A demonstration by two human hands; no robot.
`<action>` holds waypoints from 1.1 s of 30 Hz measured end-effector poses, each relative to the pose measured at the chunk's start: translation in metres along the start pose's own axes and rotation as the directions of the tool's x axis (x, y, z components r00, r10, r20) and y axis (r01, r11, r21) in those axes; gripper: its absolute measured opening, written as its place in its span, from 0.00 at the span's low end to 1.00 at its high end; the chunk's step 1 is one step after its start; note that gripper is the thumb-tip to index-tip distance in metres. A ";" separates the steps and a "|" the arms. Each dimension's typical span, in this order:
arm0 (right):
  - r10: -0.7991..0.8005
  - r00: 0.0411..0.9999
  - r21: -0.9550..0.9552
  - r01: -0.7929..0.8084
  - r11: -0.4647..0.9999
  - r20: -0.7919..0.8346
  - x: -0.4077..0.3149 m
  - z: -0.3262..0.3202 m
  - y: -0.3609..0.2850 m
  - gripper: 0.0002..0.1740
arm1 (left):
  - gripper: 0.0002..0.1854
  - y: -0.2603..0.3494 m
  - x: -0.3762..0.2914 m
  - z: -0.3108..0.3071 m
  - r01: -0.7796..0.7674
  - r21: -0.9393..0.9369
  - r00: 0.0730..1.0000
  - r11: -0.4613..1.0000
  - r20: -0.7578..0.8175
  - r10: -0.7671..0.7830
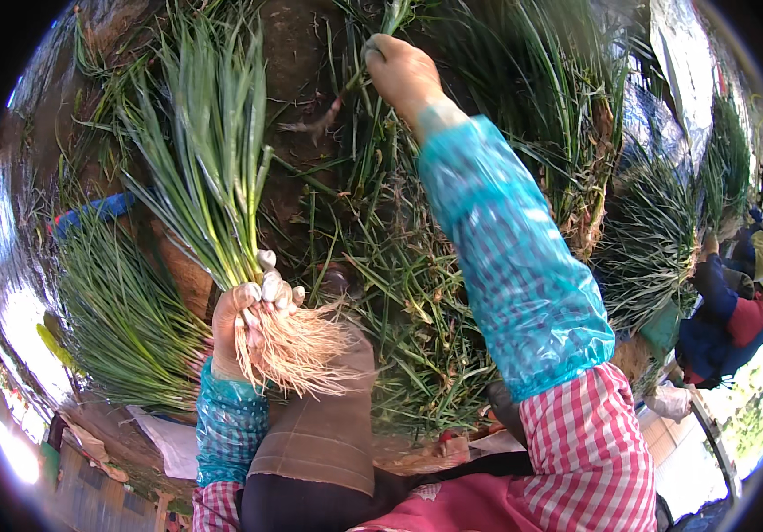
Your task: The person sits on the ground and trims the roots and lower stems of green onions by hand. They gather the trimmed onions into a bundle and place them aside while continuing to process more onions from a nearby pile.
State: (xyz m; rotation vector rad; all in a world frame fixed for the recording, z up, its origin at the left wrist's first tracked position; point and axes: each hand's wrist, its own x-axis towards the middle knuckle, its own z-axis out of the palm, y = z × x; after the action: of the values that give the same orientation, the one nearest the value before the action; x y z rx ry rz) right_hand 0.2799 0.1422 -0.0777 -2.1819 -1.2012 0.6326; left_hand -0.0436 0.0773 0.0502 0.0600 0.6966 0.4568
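My left hand [235, 326] is closed around a bunch of green garlic [228, 193], just above its white bulbs [276, 287]. The pale roots [301, 346] hang over to the right, above my thigh, and the leaves point up and away. Near the top of the view, my right hand [404, 73] is closed on a green stalk [394, 14]. Beside that hand lies a stalk with a reddish base and dark roots [328, 120]; whether it is in the grip, I cannot tell. Both my forearms wear blue-green plastic sleeves.
A pile of green stalks [128, 319] lies left beside a blue rolled object [98, 211]. Loose leaves [421, 319] cover the ground in front of me. Larger heaps [554, 133] stand at the right. Further right, a person in blue and red [727, 326] sits by another pile [654, 233].
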 end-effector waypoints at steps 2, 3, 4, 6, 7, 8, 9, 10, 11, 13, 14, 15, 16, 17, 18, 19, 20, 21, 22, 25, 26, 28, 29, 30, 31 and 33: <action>-0.106 0.994 0.147 0.104 0.984 0.008 -0.041 -0.029 -0.004 0.11 | 0.24 -0.003 0.003 0.006 -0.036 0.112 0.980 0.993 -0.189 0.057; -0.145 0.989 0.206 0.139 0.969 0.017 -0.065 -0.038 -0.009 0.10 | 0.24 -0.005 0.005 0.009 -0.049 0.172 0.969 0.984 -0.231 0.088; -0.185 0.982 0.217 0.173 0.961 0.038 -0.089 -0.040 -0.015 0.10 | 0.23 -0.011 0.008 0.013 -0.077 0.247 0.966 0.966 -0.221 0.133; -0.263 0.959 0.257 0.229 0.939 0.105 -0.136 -0.033 -0.030 0.10 | 0.20 -0.012 0.017 0.017 0.196 0.205 0.953 0.959 -0.270 -0.137; -0.317 0.926 0.288 0.252 0.924 0.206 -0.153 -0.028 -0.035 0.10 | 0.19 -0.020 0.022 0.018 0.215 0.316 0.932 0.924 -0.349 -0.097; -0.206 0.955 0.334 0.127 0.934 0.212 -0.168 -0.023 -0.039 0.11 | 0.18 -0.025 0.025 0.018 0.250 0.318 0.937 0.914 -0.319 -0.145; -0.156 0.964 0.408 0.056 0.911 0.215 -0.180 -0.021 -0.041 0.13 | 0.18 -0.032 0.027 0.017 0.256 0.262 0.937 0.930 -0.302 -0.173; -0.071 0.997 0.464 0.042 0.885 0.044 -0.191 -0.019 -0.043 0.13 | 0.17 -0.038 0.026 0.016 0.239 0.261 0.943 0.935 -0.291 -0.160; 0.096 0.992 0.512 -0.123 0.850 0.079 -0.205 -0.025 -0.043 0.17 | 0.17 -0.045 0.024 0.015 0.190 0.259 0.962 0.947 -0.243 -0.127; 0.336 0.927 0.635 -0.362 0.682 0.168 -0.221 -0.033 -0.042 0.18 | 0.17 -0.053 0.021 0.011 0.151 0.175 0.963 0.973 -0.246 -0.105; 0.360 0.856 0.674 -0.514 0.530 0.371 -0.226 -0.039 -0.041 0.18 | 0.17 -0.058 0.019 0.010 0.123 0.132 0.969 0.984 -0.229 -0.091; 0.370 0.705 0.640 -0.707 0.301 0.605 -0.230 -0.041 -0.040 0.19 | 0.18 -0.060 0.019 0.009 0.130 0.080 0.980 0.988 -0.162 -0.116; 0.300 0.718 0.693 -0.691 0.206 0.628 -0.232 -0.044 -0.039 0.20 | 0.18 -0.063 0.018 0.009 0.158 0.051 0.978 0.986 -0.143 -0.149; 0.278 0.636 0.635 -0.765 0.104 0.720 -0.233 -0.043 -0.039 0.21 | 0.17 -0.066 0.017 0.010 0.165 0.032 0.977 0.986 -0.142 -0.159; 0.275 0.674 0.670 -0.732 0.124 0.686 -0.235 -0.040 -0.039 0.22 | 0.17 -0.069 0.015 0.011 0.191 0.080 0.973 0.978 -0.146 -0.178; 0.230 0.751 0.737 -0.657 0.160 0.619 -0.236 -0.037 -0.039 0.20 | 0.17 -0.073 0.011 0.012 0.199 0.139 0.970 0.970 -0.170 -0.174; 0.217 0.744 0.746 -0.660 0.093 0.631 -0.239 -0.032 -0.041 0.17 | 0.16 -0.076 0.009 0.014 0.206 0.198 0.966 0.958 -0.195 -0.167; 0.187 0.769 0.779 -0.626 0.026 0.612 -0.240 -0.028 -0.041 0.15 | 0.16 -0.078 0.007 0.015 0.214 0.223 0.964 0.951 -0.207 -0.168; 0.268 0.823 0.680 -0.566 0.467 0.501 -0.246 -0.025 -0.042 0.13 | 0.16 -0.080 0.005 0.016 0.200 0.262 0.951 0.944 -0.284 -0.123; 0.236 0.900 0.387 -0.378 0.841 0.367 -0.257 -0.025 -0.038 0.14 | 0.14 -0.085 0.003 0.016 0.163 0.258 0.947 0.952 -0.311 -0.078; 0.258 0.942 0.505 -0.334 0.796 0.216 -0.257 -0.029 -0.032 0.13 | 0.14 -0.087 0.004 0.016 0.166 0.221 0.962 0.961 -0.251 -0.109; 0.409 0.713 0.685 -0.686 0.245 0.569 -0.250 -0.035 -0.021 0.14 | 0.14 -0.091 0.005 0.017 0.148 0.117 0.976 0.982 -0.178 -0.126; 0.449 0.689 0.702 -0.691 0.173 0.569 -0.245 -0.038 -0.016 0.15 | 0.15 -0.093 0.005 0.018 0.154 0.063 0.981 0.986 -0.128 -0.145; 0.303 0.739 0.763 -0.644 0.055 0.601 -0.240 -0.037 -0.014 0.15 | 0.15 -0.094 0.006 0.019 0.157 0.053 0.982 0.986 -0.115 -0.150; 0.287 0.731 0.770 -0.637 -0.040 0.620 -0.234 -0.036 -0.012 0.15 | 0.15 -0.096 0.006 0.020 0.164 0.068 0.980 0.984 -0.128 -0.154; 0.230 0.759 0.792 -0.599 -0.117 0.609 -0.229 -0.030 -0.013 0.09 | 0.15 -0.096 0.005 0.021 0.159 0.083 0.977 0.984 -0.156 -0.144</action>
State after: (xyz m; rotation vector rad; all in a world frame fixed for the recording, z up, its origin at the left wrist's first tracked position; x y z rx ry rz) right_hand 0.1798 -0.0578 -0.0165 -1.0438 0.2070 1.5266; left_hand 0.0103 -0.0052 0.0443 0.0624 0.8638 0.2829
